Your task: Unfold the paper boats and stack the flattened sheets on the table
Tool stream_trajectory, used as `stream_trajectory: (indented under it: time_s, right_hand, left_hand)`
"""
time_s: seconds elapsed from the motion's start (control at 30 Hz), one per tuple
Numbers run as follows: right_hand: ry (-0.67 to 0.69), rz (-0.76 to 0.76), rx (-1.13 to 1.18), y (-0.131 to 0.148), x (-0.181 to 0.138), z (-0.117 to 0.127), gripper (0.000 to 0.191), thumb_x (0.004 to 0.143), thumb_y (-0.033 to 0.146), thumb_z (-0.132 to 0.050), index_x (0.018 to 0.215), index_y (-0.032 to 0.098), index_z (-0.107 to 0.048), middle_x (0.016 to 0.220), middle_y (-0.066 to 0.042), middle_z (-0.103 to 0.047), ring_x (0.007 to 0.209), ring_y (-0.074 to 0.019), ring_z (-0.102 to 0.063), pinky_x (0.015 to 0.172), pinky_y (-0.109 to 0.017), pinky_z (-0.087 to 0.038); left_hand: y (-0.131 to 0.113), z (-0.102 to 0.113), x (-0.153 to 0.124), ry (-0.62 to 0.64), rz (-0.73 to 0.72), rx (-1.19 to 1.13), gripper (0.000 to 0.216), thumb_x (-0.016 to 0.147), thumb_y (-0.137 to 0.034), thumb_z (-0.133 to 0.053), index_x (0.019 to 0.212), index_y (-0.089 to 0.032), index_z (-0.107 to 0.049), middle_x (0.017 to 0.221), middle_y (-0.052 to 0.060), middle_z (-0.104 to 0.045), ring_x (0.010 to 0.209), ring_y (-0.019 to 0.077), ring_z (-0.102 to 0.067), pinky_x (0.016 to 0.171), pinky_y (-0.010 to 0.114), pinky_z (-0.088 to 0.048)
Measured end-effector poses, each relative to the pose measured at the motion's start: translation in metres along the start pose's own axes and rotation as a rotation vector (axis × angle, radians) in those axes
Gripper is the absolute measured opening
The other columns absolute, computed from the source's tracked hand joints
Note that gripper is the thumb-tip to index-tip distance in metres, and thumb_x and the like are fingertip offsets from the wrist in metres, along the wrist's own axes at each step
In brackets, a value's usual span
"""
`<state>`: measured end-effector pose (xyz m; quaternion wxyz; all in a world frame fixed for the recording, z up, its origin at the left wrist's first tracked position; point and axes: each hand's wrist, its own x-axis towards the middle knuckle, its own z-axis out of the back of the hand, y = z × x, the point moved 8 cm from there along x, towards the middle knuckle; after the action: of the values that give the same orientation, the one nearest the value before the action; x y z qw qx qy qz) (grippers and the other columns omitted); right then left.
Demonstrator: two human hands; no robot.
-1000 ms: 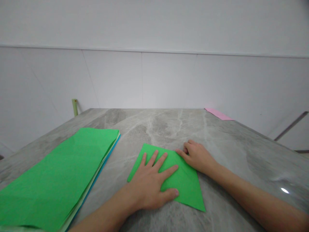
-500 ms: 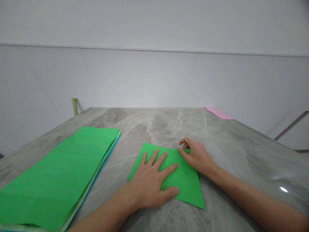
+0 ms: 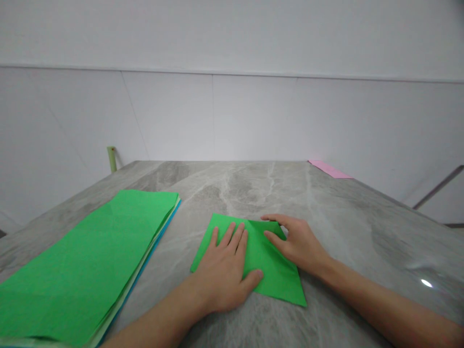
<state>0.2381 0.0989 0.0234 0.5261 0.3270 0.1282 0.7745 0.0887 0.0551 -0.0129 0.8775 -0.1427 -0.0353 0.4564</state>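
A folded sheet of green paper (image 3: pixel 268 263) lies on the grey marbled table in front of me. My left hand (image 3: pixel 226 275) rests flat on its left part, palm down, fingers stretched out and the thumb apart. At the paper's upper right edge is my right hand (image 3: pixel 299 241), thumb on the near side and fingers behind the edge. Between them the edge bends upward, with a crease running down from it. The fingertips behind the paper are partly hidden.
A stack of large paper sheets (image 3: pixel 94 251), green on top with pale and blue layers below, lies at the left. Pink paper (image 3: pixel 329 169) sits at the table's far right edge. A light green post (image 3: pixel 112 159) stands beyond the far left edge, before the white wall (image 3: pixel 232 116).
My right hand has taken the paper's upper right edge and raised it a little. The fingers of my left hand have drawn closer together, still pressing on the paper.
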Motion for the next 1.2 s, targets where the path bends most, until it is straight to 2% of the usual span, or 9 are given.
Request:
stream_trajectory:
  time_s: [0.2, 0.47, 0.77, 0.9, 0.97, 1.03, 1.1, 1.2]
  right_hand:
    - [0.017, 0.030, -0.019, 0.004, -0.001, -0.001, 0.026, 0.080, 0.022, -0.059, 0.101, 0.020, -0.074, 0.101, -0.008, -0.078, 0.094, -0.0251, -0.072, 0.091, -0.042, -0.054]
    - [0.063, -0.002, -0.033, 0.003, 0.000, -0.003, 0.023, 0.083, 0.023, -0.056, 0.096, 0.021, -0.074, 0.094, -0.007, -0.079, 0.085, -0.0240, -0.072, 0.083, -0.038, -0.053]
    - [0.168, 0.113, -0.103, 0.018, -0.005, -0.013, 0.022, 0.089, 0.026, -0.049, 0.088, 0.019, -0.070, 0.087, -0.008, -0.075, 0.082, -0.0223, -0.068, 0.076, -0.033, -0.049]
    - [0.110, 0.019, -0.184, 0.006, -0.003, -0.010, 0.031, 0.091, 0.032, -0.045, 0.065, 0.020, -0.060, 0.065, -0.006, -0.068, 0.058, -0.0191, -0.060, 0.060, -0.031, -0.043]
    - [0.067, -0.029, -0.141, -0.001, -0.001, -0.006, 0.036, 0.090, 0.036, -0.045, 0.059, 0.021, -0.055, 0.057, -0.004, -0.064, 0.052, -0.0170, -0.054, 0.053, -0.029, -0.038]
    - [0.041, -0.112, 0.022, -0.011, 0.001, -0.003, 0.036, 0.087, 0.040, -0.048, 0.057, 0.022, -0.055, 0.056, -0.002, -0.063, 0.051, -0.0160, -0.053, 0.049, -0.027, -0.036]
    - [0.056, -0.258, 0.268, -0.026, 0.000, -0.006, 0.033, 0.083, 0.043, -0.054, 0.058, 0.021, -0.058, 0.056, -0.001, -0.063, 0.051, -0.0159, -0.053, 0.045, -0.025, -0.036]
    - [0.104, -0.431, 0.529, -0.042, -0.003, -0.017, 0.028, 0.079, 0.043, -0.058, 0.062, 0.021, -0.062, 0.057, -0.003, -0.065, 0.051, -0.0185, -0.059, 0.047, -0.028, -0.045]
  left_hand:
    - [0.000, 0.000, 0.000, -0.009, -0.001, -0.005, 0.084, 0.096, -0.066, -0.022, 0.157, -0.008, -0.017, 0.164, 0.013, -0.007, 0.153, 0.0342, -0.004, 0.120, 0.064, -0.005]
    - [0.002, -0.002, 0.000, -0.015, 0.001, -0.014, 0.084, 0.095, -0.067, -0.023, 0.158, -0.011, -0.017, 0.164, 0.012, -0.008, 0.153, 0.0343, -0.004, 0.121, 0.063, -0.005]
    - [0.002, -0.001, 0.000, -0.018, 0.010, -0.018, 0.089, 0.093, -0.070, -0.026, 0.158, -0.010, -0.015, 0.165, 0.013, -0.008, 0.153, 0.0349, -0.003, 0.121, 0.064, -0.004]
    - [0.002, -0.002, 0.000, -0.026, 0.015, -0.021, 0.091, 0.092, -0.072, -0.024, 0.157, -0.009, -0.016, 0.165, 0.013, -0.008, 0.153, 0.0338, -0.003, 0.121, 0.062, -0.003]
    - [0.004, -0.002, 0.000, -0.033, 0.019, -0.021, 0.092, 0.092, -0.073, -0.023, 0.157, -0.008, -0.017, 0.165, 0.014, -0.007, 0.153, 0.0334, -0.003, 0.121, 0.062, -0.004]
    - [0.005, -0.003, 0.000, -0.028, 0.024, -0.024, 0.098, 0.089, -0.077, -0.024, 0.157, -0.007, -0.017, 0.164, 0.016, -0.006, 0.153, 0.0341, -0.002, 0.121, 0.062, -0.003]
    - [0.005, -0.003, 0.000, -0.014, 0.023, -0.036, 0.108, 0.083, -0.084, -0.028, 0.157, -0.006, -0.016, 0.164, 0.018, -0.004, 0.152, 0.0360, 0.001, 0.120, 0.063, -0.002]
    - [0.002, 0.000, 0.000, 0.004, 0.011, -0.060, 0.125, 0.070, -0.092, -0.038, 0.157, -0.006, -0.014, 0.164, 0.019, -0.001, 0.152, 0.0387, 0.003, 0.119, 0.066, 0.000]
